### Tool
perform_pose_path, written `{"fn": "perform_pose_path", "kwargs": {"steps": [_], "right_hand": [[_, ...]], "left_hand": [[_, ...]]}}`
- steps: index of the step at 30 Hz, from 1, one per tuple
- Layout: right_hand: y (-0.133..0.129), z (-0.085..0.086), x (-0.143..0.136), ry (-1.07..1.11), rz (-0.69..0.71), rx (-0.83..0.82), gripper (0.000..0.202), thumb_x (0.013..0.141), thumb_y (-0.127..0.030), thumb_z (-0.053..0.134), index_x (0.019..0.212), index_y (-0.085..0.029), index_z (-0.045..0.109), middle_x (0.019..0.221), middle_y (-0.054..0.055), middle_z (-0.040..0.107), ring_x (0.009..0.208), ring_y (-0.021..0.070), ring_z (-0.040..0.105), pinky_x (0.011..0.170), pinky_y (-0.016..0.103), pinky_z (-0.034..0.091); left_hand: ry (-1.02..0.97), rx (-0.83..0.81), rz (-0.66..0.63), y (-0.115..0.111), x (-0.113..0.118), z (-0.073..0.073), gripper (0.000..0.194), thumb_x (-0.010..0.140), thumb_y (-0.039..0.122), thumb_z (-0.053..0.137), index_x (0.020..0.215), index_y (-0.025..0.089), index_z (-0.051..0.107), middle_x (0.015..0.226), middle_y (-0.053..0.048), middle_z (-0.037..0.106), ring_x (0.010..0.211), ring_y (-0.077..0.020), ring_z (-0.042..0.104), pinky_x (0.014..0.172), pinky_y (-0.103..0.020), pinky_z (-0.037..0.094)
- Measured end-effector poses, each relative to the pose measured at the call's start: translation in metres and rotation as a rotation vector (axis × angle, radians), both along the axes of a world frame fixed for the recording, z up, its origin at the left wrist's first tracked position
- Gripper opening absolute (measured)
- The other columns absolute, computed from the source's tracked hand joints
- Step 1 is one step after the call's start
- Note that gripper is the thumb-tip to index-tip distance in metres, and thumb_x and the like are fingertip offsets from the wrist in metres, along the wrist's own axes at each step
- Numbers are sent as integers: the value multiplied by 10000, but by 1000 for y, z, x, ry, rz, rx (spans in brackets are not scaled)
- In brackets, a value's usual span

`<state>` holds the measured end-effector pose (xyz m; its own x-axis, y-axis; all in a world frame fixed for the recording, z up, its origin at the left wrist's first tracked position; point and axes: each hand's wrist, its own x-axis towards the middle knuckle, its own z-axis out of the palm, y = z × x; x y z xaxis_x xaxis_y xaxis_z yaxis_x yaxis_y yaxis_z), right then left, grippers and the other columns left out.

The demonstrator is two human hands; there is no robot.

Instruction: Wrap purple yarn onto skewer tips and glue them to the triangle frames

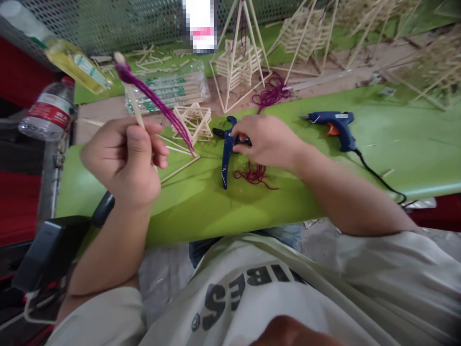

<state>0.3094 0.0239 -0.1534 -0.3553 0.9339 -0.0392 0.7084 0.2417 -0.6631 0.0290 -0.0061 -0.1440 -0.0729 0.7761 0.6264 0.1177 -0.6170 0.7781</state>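
Note:
My left hand (126, 158) is closed around thin wooden sticks (135, 103), raised at the left above the green table. Purple yarn (154, 98) is wrapped near their top, and its strands slant down to the right toward a stick corner on the table. My right hand (268, 142) has its thumb and forefinger curled at a blue tool with black parts (226, 156); its exact kind is unclear, and my fingers cover part of it. Loose purple yarn (255, 175) lies just below that hand. Between my hands sits a small star-shaped stick lattice (194, 121).
A blue glue gun (336, 125) lies at the right, its cord running off the front edge. Stick pyramids (237, 62) with lattices stand along the back, beside a purple yarn heap (272, 91). Bagged sticks (173, 89), an oil-coloured bottle (77, 65) and a water bottle (48, 113) are at the left.

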Motion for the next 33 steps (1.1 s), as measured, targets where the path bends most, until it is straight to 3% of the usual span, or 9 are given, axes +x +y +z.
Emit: {"fn": "perform_pose_path", "kwargs": {"steps": [3, 10, 17, 24, 29, 33], "right_hand": [[-3, -13, -8, -270, 71, 99, 115, 955, -304, 780, 1016, -207, 771, 1038, 98, 791, 920, 296, 691, 786, 422, 493], [-6, -13, -15, -260, -37, 69, 235, 940, -232, 684, 1158, -203, 768, 1062, 110, 819, 918, 310, 713, 777, 431, 514], [-2, -18, -16, -373, -16, 114, 237, 997, -251, 618, 1080, -228, 838, 1117, 96, 839, 931, 302, 716, 726, 420, 441], [-1, -15, -23, -497, 28, 190, 232, 1025, -190, 549, 977, -181, 776, 1081, 105, 818, 891, 258, 701, 670, 388, 321], [6, -21, -19, -389, -57, 174, 165, 1010, -189, 556, 990, -198, 720, 1052, 97, 794, 817, 228, 646, 668, 365, 353], [9, -23, -5, -164, -87, 272, 116, 1017, -189, 557, 1005, -236, 663, 1053, 83, 768, 928, 241, 668, 782, 377, 479]], "left_hand": [[19, -36, -18, -1, 1, -1, 255, 1091, 393, 800, 1040, 150, 859, 691, 48, 705, 549, -7, 623, 432, -243, 383], [-16, -7, -65, -3, 3, 0, 205, 1056, 378, 841, 1036, 181, 890, 676, 33, 690, 540, -26, 625, 398, -261, 363], [41, -8, -59, -3, 3, 1, 183, 1095, 315, 788, 1046, 158, 870, 707, 37, 698, 560, -8, 624, 432, -238, 391], [-8, 50, 11, 3, 9, -5, 246, 1061, 489, 810, 971, 273, 883, 658, 43, 666, 470, -28, 551, 372, -205, 331], [-22, 85, -8, 9, 7, -9, 281, 1094, 456, 778, 984, 228, 902, 640, 43, 649, 452, -3, 522, 366, -160, 332], [-40, 91, 1, 10, 6, -10, 278, 1094, 448, 780, 981, 227, 905, 630, 48, 647, 453, -5, 529, 362, -154, 332]]}}
